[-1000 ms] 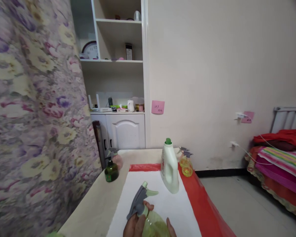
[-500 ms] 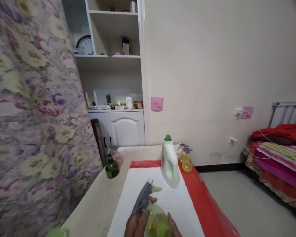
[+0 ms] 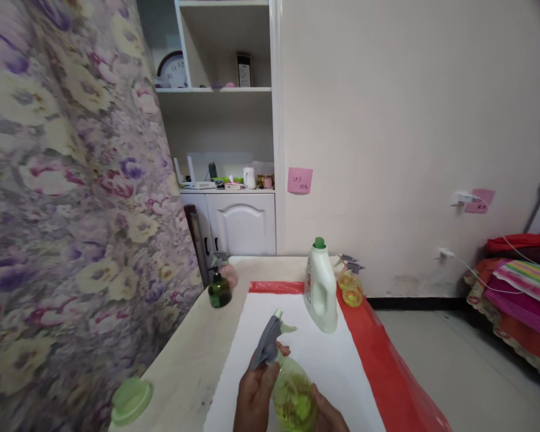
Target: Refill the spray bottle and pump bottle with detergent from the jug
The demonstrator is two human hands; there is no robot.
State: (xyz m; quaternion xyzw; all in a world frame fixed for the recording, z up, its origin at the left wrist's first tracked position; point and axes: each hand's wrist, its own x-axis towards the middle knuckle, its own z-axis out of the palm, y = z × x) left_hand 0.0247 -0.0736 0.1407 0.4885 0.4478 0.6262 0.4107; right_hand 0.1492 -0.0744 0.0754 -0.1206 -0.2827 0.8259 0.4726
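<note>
A clear yellow-green spray bottle (image 3: 294, 399) with a grey trigger head (image 3: 270, 341) sits low in the middle of the view, over a white sheet (image 3: 306, 354). My left hand (image 3: 256, 393) grips its neck just under the trigger head. My right hand (image 3: 328, 414) cups the bottle's body from the right; only part of that hand shows at the bottom edge. A white jug with a green cap (image 3: 320, 287) stands farther back on the sheet.
A red plastic cover (image 3: 378, 366) lies under the sheet on a beige table (image 3: 193, 354). A dark green bottle (image 3: 219, 290), two small yellow sprayers (image 3: 351, 282) and a green lid (image 3: 132, 399) stand around. Floral curtain left, shelves behind, bed right.
The view has shifted and dipped, so the green lid at lower left shows fully. The spray bottle and both hands have risen slightly in the view; the grip is unchanged.
</note>
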